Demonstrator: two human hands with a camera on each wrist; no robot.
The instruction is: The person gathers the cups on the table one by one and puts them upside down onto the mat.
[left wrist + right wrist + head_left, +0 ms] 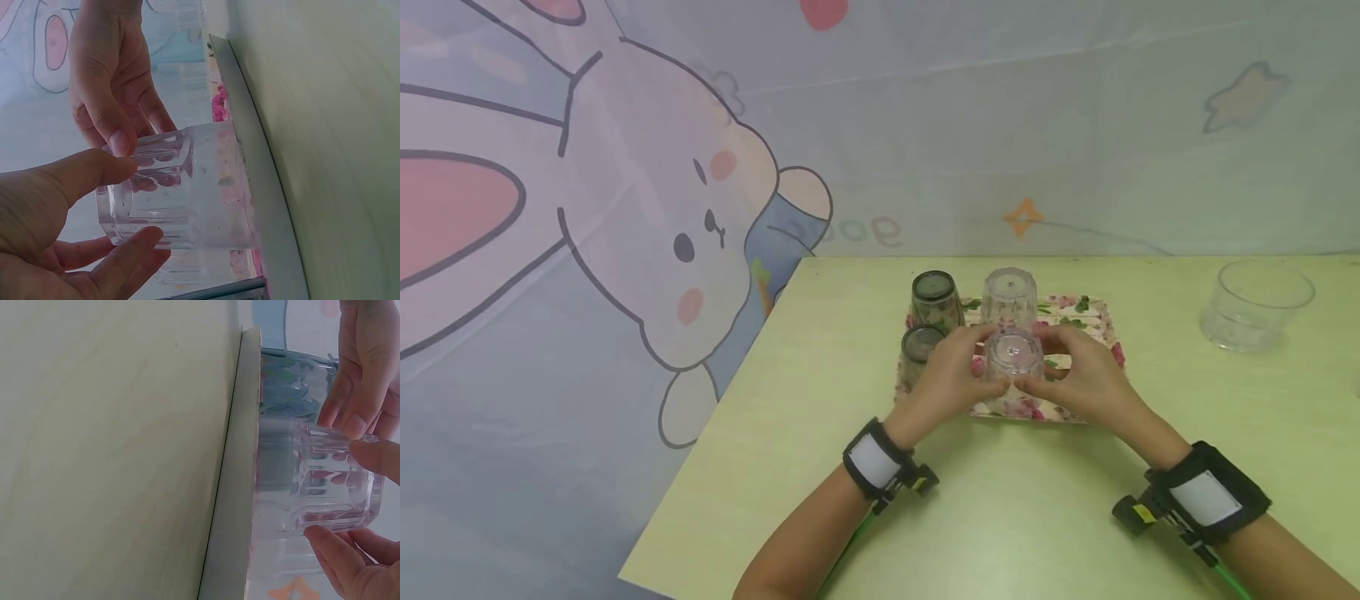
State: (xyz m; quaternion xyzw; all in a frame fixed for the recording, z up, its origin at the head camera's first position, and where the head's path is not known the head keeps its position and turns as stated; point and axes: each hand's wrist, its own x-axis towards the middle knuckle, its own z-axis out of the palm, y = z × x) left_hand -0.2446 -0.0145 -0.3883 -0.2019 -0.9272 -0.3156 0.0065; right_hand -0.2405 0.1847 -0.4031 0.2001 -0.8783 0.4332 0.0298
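Note:
A clear, faceted drinking glass (1015, 354) stands upside down near the front edge of a floral tray (1086, 398). My left hand (953, 373) grips it from the left and my right hand (1084, 372) from the right, thumbs at the near side. In the left wrist view, the thumbs and fingertips hold the upper part of the glass (200, 194), near its base. Its rim is down at the tray. Behind it stands another upturned clear glass (1010, 296). Two dark-tinted glasses, one farther back (937, 300) and one nearer (917, 354), stand upturned at the left; my left hand partly covers the nearer.
A wide clear glass bowl (1255, 308) stands on the pale yellow-green table (1015, 517), right of the tray. The table's left edge runs diagonally. Behind is a hanging cloth (962, 150) printed with a rabbit. Each wrist wears a strapped camera.

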